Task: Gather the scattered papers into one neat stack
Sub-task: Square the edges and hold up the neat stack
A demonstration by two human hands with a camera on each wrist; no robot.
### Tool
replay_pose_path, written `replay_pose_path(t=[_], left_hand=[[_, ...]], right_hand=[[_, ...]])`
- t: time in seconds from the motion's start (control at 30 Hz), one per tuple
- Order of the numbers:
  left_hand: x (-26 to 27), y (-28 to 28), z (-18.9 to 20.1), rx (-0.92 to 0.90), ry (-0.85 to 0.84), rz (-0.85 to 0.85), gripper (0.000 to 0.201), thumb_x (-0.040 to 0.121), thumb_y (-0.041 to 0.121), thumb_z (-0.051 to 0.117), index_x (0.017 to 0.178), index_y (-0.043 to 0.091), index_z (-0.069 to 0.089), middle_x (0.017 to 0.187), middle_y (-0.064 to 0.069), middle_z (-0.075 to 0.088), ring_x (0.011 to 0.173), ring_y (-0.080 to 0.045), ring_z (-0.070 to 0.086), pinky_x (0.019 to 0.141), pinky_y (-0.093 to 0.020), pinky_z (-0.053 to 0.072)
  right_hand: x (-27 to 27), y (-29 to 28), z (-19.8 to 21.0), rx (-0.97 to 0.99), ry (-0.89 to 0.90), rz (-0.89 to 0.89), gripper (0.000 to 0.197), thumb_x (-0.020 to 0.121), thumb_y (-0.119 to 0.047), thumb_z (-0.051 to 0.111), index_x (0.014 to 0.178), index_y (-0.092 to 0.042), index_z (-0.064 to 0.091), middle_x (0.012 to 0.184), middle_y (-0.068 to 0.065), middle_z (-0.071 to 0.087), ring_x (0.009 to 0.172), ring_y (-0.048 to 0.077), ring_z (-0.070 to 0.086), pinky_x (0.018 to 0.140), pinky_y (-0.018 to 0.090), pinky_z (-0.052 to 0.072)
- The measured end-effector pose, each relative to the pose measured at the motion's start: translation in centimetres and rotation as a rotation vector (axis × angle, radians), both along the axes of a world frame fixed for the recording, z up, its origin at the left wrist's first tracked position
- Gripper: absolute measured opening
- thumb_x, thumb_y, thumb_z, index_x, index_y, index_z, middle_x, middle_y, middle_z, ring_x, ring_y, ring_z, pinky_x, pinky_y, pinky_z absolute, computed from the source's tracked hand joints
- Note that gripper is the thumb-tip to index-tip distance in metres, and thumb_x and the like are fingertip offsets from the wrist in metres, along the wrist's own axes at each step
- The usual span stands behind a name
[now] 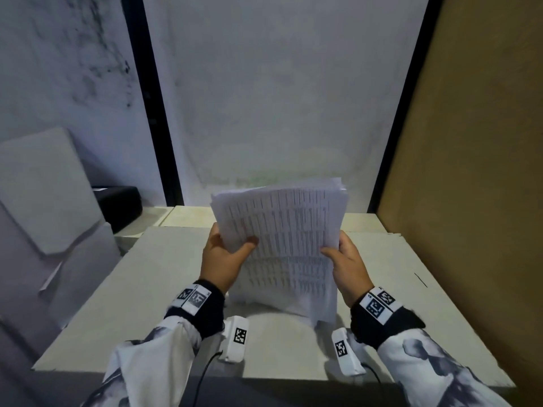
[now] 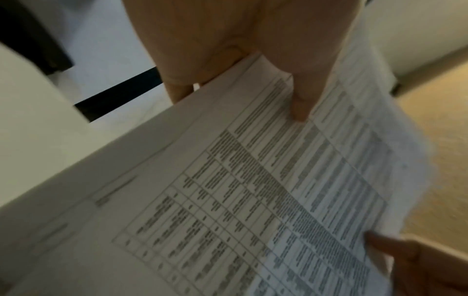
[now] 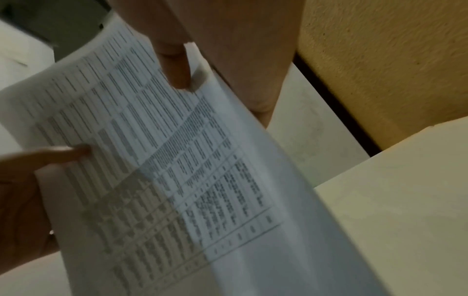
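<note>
papers (image 1: 282, 245) upright, bottom edge on table (image 1: 117, 304) | left hand (image 1: 223, 257) + right hand (image 1: 348, 265) pinch side edges, thumbs in front | likely squaring the stack

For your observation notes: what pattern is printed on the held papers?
A black ruled table of text on white papers; clearest in the left wrist view.

Count, head view:
- Paper stack (image 1: 282, 245): 1; sheets several, exact no. can't tell, edges fanned at 1 o'clock.
- Hands: 2, left hand (image 1: 223, 259) at 9 o'clock of the stack, right hand (image 1: 349, 262) at 3 o'clock.
- Wrist cams w/ tags: 2.
- Counter (image 1: 117, 304): 1.
- Black box (image 1: 120, 204): 1, at 10 o'clock.
- Brown board (image 1: 470, 171): 1, at 3 o'clock.
</note>
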State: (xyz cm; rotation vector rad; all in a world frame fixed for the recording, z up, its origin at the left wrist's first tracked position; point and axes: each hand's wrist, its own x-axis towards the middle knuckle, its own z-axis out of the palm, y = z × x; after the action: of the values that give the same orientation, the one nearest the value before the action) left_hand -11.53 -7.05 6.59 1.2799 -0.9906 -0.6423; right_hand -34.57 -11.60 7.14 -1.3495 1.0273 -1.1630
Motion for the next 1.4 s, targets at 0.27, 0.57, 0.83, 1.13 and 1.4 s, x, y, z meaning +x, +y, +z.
replay_pose_path(t=[0.27,0.57,0.83,1.13,1.4], left_hand=[[-0.5,-0.3,0.0,-0.03,0.0,0.021,0.019,0.092,0.029,0.066,0.107,0.037,0.059,0.112,0.005,0.071,0.104,-0.016,0.07,0.09,-0.042,0.059],[-1.1,2.1,-1.5,-0.062,-0.042,-0.023,0.015,0.107,0.023,0.041,0.108,0.025,0.056,0.105,0.001,0.072,0.096,-0.014,0.072,0.081,-0.037,0.061],[-1.0,2.6,0.0,-0.073,-0.027,-0.023,0.02,0.108,0.019,0.037,0.113,0.033,0.051,0.11,0.015,0.061,0.086,0.023,0.057,0.084,-0.021,0.047],[-1.0,1.5,0.1,-0.06,-0.187,0.018,0.012,0.105,0.022,0.045,0.116,0.019,0.049,0.105,0.014,0.065,0.09,0.007,0.066,0.072,-0.015,0.054],[0.1,3.7,-9.2,0.309,-0.245,-0.106,0.014,0.105,0.024,0.044,0.116,0.017,0.049,0.107,-0.001,0.069,0.096,-0.019,0.07,0.082,-0.036,0.061]], right_hand=[[1.6,0.6,0.2,-0.005,0.019,-0.015,0.038,0.103,-0.003,0.039,0.132,-0.024,0.051,0.114,-0.004,0.068,0.103,0.011,0.067,0.071,0.021,0.06],[1.4,2.0,-1.3,0.013,0.033,-0.01,0.044,0.102,-0.002,0.039,0.121,-0.038,0.055,0.115,-0.006,0.069,0.108,0.012,0.066,0.083,0.032,0.058],[0.6,2.3,-1.6,-0.004,0.039,-0.066,0.035,0.098,-0.001,0.044,0.121,-0.024,0.056,0.119,0.007,0.065,0.117,0.029,0.062,0.094,0.053,0.056],[1.7,1.4,0.8,-0.059,0.029,-0.071,0.03,0.102,-0.007,0.039,0.125,-0.018,0.055,0.11,0.002,0.066,0.105,0.018,0.064,0.078,0.032,0.055],[0.3,0.8,-9.0,0.114,0.203,0.006,0.039,0.101,-0.002,0.043,0.134,-0.017,0.056,0.127,0.006,0.068,0.12,0.025,0.064,0.096,0.036,0.055]])
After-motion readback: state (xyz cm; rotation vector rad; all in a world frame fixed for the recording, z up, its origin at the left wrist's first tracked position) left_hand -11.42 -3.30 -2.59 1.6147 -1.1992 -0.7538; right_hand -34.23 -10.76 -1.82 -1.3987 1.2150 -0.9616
